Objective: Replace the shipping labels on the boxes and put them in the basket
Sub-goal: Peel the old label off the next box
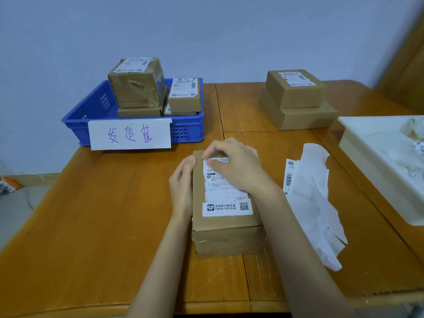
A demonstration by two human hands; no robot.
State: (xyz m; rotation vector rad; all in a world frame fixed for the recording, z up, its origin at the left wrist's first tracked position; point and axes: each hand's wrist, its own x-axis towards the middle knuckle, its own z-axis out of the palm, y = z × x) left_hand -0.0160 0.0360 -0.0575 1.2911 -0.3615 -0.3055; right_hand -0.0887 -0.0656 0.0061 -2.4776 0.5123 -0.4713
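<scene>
a flat brown cardboard box (226, 222) lies on the wooden counter (96, 226) just in front of the person, its long side running away from them. a white shipping label (226, 196) is stuck on its top face; the left edge of the label looks torn and ragged. the strip at the label's near end carries a small logo, two lines of chinese print reading "买低价大牌正品" and "扫码进入百亿补贴", and a qr code. higher up only the digits "050-" can be made out; the rest of the print is too small to read.

the left hand (182, 182) holds the box's left edge, fingers curled against the side. the right hand (234, 165) rests on the far end of the label, its fingertips bent down and pinching at the label's top edge.

at the far left of the counter stands a blue plastic basket (188, 129) with a white paper sign (130, 134) taped to its front, handwritten in purple "发货筐". several labelled boxes (137, 83) are stacked inside it. on the far right two more boxes (296, 88) sit one upon the other, the upper one labelled. to the right of the hands lies a crumpled sheet of white backing paper (314, 198) partly covering a barcode label (289, 175). a white tray (358, 143) at the right edge holds scraps of paper.
</scene>
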